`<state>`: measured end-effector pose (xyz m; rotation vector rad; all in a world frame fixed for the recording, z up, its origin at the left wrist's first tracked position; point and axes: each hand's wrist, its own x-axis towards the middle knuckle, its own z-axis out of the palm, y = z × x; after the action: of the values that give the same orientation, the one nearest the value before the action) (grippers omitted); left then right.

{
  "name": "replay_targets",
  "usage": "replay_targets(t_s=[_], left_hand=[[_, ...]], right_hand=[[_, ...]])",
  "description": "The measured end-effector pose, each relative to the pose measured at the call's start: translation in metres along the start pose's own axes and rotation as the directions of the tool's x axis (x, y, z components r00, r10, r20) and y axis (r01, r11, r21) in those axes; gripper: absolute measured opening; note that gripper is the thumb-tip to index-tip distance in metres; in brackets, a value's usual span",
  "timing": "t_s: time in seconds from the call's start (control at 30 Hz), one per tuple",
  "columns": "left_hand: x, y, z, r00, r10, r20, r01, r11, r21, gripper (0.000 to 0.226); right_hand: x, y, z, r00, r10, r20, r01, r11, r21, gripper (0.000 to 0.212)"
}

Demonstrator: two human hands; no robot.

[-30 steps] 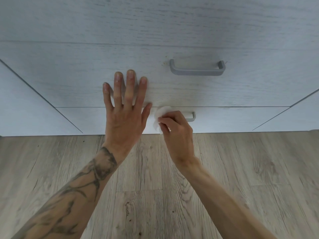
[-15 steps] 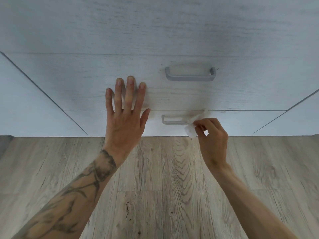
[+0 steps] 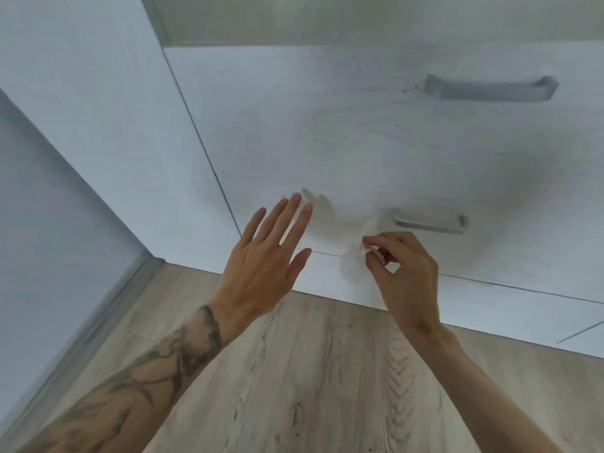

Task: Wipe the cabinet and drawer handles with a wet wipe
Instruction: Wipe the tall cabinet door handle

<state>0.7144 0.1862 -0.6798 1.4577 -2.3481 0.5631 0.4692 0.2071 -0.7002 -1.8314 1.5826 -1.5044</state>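
Observation:
A white wet wipe (image 3: pixel 351 261) is pinched in my right hand (image 3: pixel 403 274), just left of and below the lower grey drawer handle (image 3: pixel 429 221); hand and wipe are off the handle. A longer grey handle (image 3: pixel 490 89) sits on the drawer front above, at the upper right. My left hand (image 3: pixel 264 256) hovers open, fingers spread, in front of the pale wood-grain drawer front (image 3: pixel 327 152), casting a shadow on it; I cannot tell if it touches.
A tall white cabinet side panel (image 3: pixel 98 109) stands to the left, with a grey wall (image 3: pixel 49 223) and skirting beyond it. Light wood-look floor (image 3: pixel 310 387) runs below the white plinth (image 3: pixel 490 305).
The view has swung up and left. My right hand with the wipe has come off the lower handle and moved to its left end. My left hand has lifted off the drawer front.

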Motion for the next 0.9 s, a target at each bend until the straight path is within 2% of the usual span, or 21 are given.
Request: replay_targets(t_s=[0.2,0.47,0.63,0.9], left_hand=[[0.001,-0.079,-0.072,0.99,-0.128,-0.057,0.131,0.99,0.048,0.064],[0.017,-0.198,-0.158,0.972,-0.137,-0.19,0.142,0.99,0.012,0.063],[0.042,-0.281,-0.215,0.951,-0.117,-0.288,0.12,0.993,-0.008,0.063],[0.106,-0.381,-0.288,0.862,-0.122,-0.491,0.07,0.99,-0.124,0.061]], right_hand=[[0.052,-0.102,0.029,0.985,-0.172,0.009,0.172,0.985,-0.004,0.03],[0.11,-0.247,0.074,0.945,-0.308,-0.11,0.301,0.951,-0.075,0.025],[0.143,-0.337,0.104,0.918,-0.343,-0.198,0.335,0.939,-0.075,0.025],[0.187,-0.462,0.115,0.871,-0.358,-0.337,0.326,0.933,-0.149,0.02]])
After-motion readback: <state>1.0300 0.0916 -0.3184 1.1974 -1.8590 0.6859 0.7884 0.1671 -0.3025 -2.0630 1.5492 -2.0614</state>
